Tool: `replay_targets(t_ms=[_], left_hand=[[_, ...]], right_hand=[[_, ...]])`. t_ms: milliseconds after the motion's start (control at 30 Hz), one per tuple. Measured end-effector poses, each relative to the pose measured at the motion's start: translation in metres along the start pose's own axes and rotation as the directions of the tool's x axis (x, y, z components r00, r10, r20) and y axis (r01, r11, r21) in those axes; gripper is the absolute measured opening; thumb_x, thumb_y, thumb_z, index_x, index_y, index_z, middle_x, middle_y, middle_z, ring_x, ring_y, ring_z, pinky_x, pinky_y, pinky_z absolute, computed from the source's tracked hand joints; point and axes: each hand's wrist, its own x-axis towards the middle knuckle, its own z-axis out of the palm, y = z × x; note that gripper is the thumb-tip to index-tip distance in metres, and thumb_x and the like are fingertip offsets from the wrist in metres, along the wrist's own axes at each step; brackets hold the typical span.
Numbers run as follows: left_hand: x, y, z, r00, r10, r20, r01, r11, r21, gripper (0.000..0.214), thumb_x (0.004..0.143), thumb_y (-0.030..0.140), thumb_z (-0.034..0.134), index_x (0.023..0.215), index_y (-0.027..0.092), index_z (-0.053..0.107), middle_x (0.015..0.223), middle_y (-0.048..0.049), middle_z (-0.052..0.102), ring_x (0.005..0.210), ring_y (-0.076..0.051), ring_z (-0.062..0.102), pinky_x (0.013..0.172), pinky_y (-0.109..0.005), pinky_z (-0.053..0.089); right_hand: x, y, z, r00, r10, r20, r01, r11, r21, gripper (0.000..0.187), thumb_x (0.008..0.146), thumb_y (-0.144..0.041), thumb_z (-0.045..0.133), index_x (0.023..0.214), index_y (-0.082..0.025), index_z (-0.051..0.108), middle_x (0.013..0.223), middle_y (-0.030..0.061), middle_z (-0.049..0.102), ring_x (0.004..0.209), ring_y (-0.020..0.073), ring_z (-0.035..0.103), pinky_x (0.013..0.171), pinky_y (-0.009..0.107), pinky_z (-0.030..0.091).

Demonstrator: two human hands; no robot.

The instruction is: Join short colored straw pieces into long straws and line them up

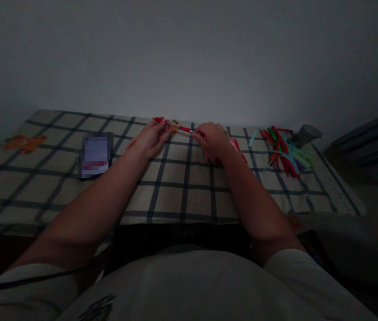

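Observation:
Both my arms reach out over a checked tablecloth [175, 191]. My left hand [151, 137] and my right hand [211, 138] each pinch one end of a thin red strip [184, 129], which is stretched between them above the far part of the table. Something small and orange sits on the strip near my left fingertips; it is too dim to make out. More red pieces [237, 149] lie under and beside my right hand.
A heap of red, green and pale blue strips [284, 151] lies at the far right, with a grey cylinder [304, 133] behind it. A blurred-out card [95, 155] lies to the left, an orange shape [24, 142] at the far left. A plain wall stands behind.

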Motion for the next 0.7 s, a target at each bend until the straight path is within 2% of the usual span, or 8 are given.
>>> replay_targets(t_ms=[100,267,400,467,533,600,633,700], left_hand=[[-0.017,0.006,0.015,0.995,-0.082,-0.051,0.078,0.993,-0.090,0.019,0.110,0.006,0.075,0.100,0.021,0.070,0.101,-0.0021,0.080,0.105,-0.013,0.085,0.119,-0.026,0.068],[-0.020,0.008,0.017,0.993,-0.116,0.010,0.117,0.990,-0.074,0.026,0.113,-0.002,0.060,0.103,0.019,0.072,0.104,-0.0037,0.082,0.103,-0.012,0.085,0.118,-0.027,0.068],[-0.007,-0.004,0.004,0.997,-0.077,0.017,0.075,0.994,0.085,0.011,0.113,0.011,0.068,0.116,0.020,0.073,0.119,-0.0088,0.083,0.120,-0.019,0.085,0.119,-0.035,0.069],[0.002,-0.011,-0.006,0.997,0.075,-0.028,-0.066,0.964,0.258,0.023,0.112,0.023,0.076,0.134,0.024,0.072,0.136,-0.0103,0.081,0.133,-0.024,0.082,0.123,-0.044,0.067],[0.008,-0.014,-0.014,0.953,0.302,-0.016,-0.253,0.824,0.506,0.047,0.106,0.034,0.086,0.150,0.029,0.069,0.151,-0.0119,0.075,0.145,-0.028,0.075,0.128,-0.048,0.062],[0.007,-0.014,-0.018,0.870,0.467,0.158,-0.436,0.579,0.690,0.063,0.101,0.040,0.091,0.158,0.029,0.067,0.158,-0.0142,0.074,0.149,-0.032,0.070,0.130,-0.052,0.058],[0.004,-0.012,-0.018,0.831,0.484,0.272,-0.504,0.450,0.737,0.065,0.100,0.041,0.090,0.159,0.027,0.067,0.157,-0.0154,0.075,0.148,-0.033,0.069,0.131,-0.054,0.057],[-0.007,-0.008,-0.014,0.770,0.391,0.504,-0.608,0.210,0.766,0.059,0.100,0.037,0.085,0.156,0.023,0.071,0.154,-0.0165,0.078,0.146,-0.036,0.070,0.133,-0.058,0.053]], right_hand=[[0.000,0.002,0.000,0.998,0.056,-0.030,-0.057,0.998,-0.034,0.047,0.124,-0.053,0.046,0.109,-0.021,0.078,0.112,0.0163,0.081,0.106,0.0329,0.063,0.097,0.045,0.040],[-0.002,-0.001,-0.001,0.997,0.061,-0.048,-0.064,0.996,-0.068,0.047,0.125,-0.047,0.043,0.119,-0.019,0.080,0.118,0.0185,0.083,0.109,0.0341,0.065,0.094,0.045,0.039],[-0.003,-0.004,-0.003,1.000,-0.005,-0.005,0.005,0.995,-0.096,0.057,0.127,-0.046,0.032,0.127,-0.019,0.082,0.127,0.0194,0.084,0.115,0.0352,0.065,0.096,0.045,0.040],[-0.002,-0.004,-0.003,1.000,-0.002,-0.005,0.001,0.994,-0.107,0.061,0.128,-0.047,0.029,0.125,-0.019,0.083,0.126,0.0198,0.084,0.115,0.0357,0.064,0.096,0.046,0.040],[-0.002,-0.004,-0.002,1.000,0.008,-0.012,-0.010,0.994,-0.113,0.063,0.129,-0.047,0.027,0.124,-0.019,0.083,0.125,0.0204,0.084,0.115,0.0361,0.064,0.096,0.046,0.039],[-0.001,-0.005,-0.001,1.000,0.010,0.003,-0.010,0.993,-0.115,0.062,0.129,-0.046,0.027,0.124,-0.018,0.083,0.125,0.0207,0.083,0.116,0.0363,0.064,0.097,0.046,0.038],[-0.001,-0.006,0.000,1.000,0.008,0.020,-0.006,0.994,-0.114,0.062,0.129,-0.046,0.028,0.125,-0.018,0.083,0.126,0.0206,0.083,0.117,0.0363,0.064,0.097,0.046,0.038],[0.000,-0.007,0.002,0.999,-0.006,0.052,0.011,0.995,-0.103,0.061,0.130,-0.046,0.028,0.125,-0.018,0.082,0.126,0.0201,0.083,0.118,0.0361,0.065,0.099,0.046,0.037]])
